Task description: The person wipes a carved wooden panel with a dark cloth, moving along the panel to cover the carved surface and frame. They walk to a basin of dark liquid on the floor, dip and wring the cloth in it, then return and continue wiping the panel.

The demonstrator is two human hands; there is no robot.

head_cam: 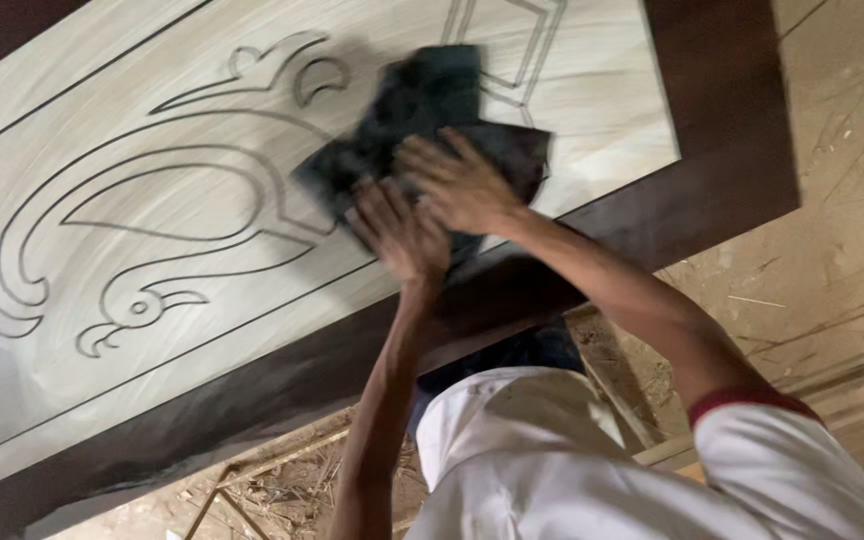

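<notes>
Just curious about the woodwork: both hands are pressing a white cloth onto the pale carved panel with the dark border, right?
Not quite: the cloth is dark, not white. The head view shows the left hand and right hand pressing it onto the pale carved panel with the dark border.

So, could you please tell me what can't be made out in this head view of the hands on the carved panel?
- Dark cloth: motion-blurred, so its edges and folds are unclear.
- Panel surface under the cloth and hands: hidden.
- Left hand and right hand: blurred, palms face down, grip unclear.
- Carved bird: tail cut off at the left edge.
</notes>
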